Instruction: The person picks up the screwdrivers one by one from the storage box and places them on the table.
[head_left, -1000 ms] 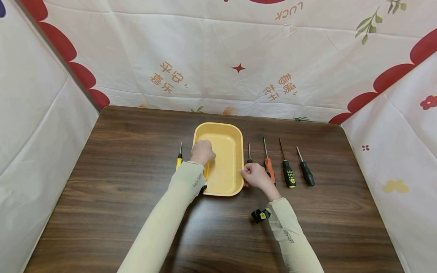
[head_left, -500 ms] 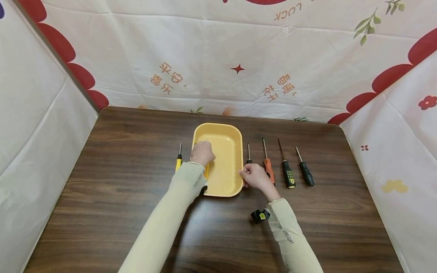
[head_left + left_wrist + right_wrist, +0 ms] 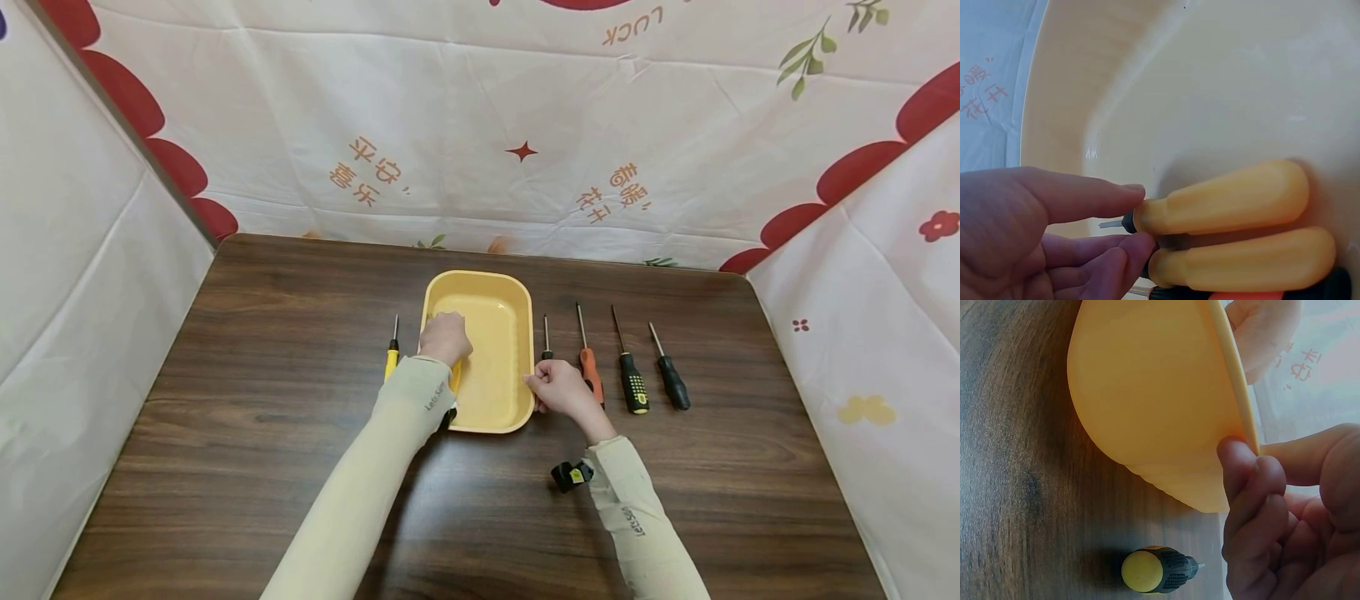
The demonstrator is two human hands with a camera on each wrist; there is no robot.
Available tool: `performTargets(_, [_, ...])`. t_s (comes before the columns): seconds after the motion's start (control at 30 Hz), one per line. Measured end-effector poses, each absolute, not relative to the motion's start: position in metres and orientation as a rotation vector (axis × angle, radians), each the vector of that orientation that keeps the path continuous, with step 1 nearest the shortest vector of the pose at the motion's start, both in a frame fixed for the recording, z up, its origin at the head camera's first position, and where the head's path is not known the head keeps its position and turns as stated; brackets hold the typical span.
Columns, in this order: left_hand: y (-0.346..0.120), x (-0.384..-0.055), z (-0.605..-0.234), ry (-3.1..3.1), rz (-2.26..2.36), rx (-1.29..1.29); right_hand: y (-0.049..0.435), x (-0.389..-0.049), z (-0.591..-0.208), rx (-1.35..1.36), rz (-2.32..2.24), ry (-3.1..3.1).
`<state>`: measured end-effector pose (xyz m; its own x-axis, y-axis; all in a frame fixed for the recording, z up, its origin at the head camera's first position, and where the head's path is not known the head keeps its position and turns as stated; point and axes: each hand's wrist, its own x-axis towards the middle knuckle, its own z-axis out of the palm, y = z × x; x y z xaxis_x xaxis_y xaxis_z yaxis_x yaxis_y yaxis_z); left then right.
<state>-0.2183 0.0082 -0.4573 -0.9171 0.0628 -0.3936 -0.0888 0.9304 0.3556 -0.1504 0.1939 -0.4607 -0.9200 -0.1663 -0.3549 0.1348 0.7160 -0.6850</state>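
Note:
In the left wrist view, my left hand (image 3: pixel 1072 244) pinches the neck of a yellow-handled screwdriver (image 3: pixel 1229 197) between thumb and fingers. It lies inside the yellow plastic tray (image 3: pixel 522 304), near the left wall. Below it are a second yellow-handled screwdriver (image 3: pixel 1254 259) and a black-and-red handle (image 3: pixel 1247 295), partly cut off by the frame. From the head, the left hand hides most of these. My right hand (image 3: pixel 558 386) pinches the tray's right rim, thumb on the inner side and fingers outside, as the right wrist view shows.
A yellow screwdriver (image 3: pixel 392 360) lies left of the tray. To the right stand in a row a partly hidden screwdriver (image 3: pixel 547 337), an orange one (image 3: pixel 589 367), a black-and-yellow one (image 3: pixel 633 383) and a black one (image 3: pixel 673 383). A patterned cloth (image 3: pixel 450 108) rises behind the table (image 3: pixel 285 467).

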Motion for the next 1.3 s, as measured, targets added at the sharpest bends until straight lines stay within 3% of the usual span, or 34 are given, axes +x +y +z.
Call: performTargets(1.3, [0.0105,-0.2165,-0.4588,2.629,0.478,0.025,0.1934,-0.1522,-0.4624,-0.014,-1.017,2.543])
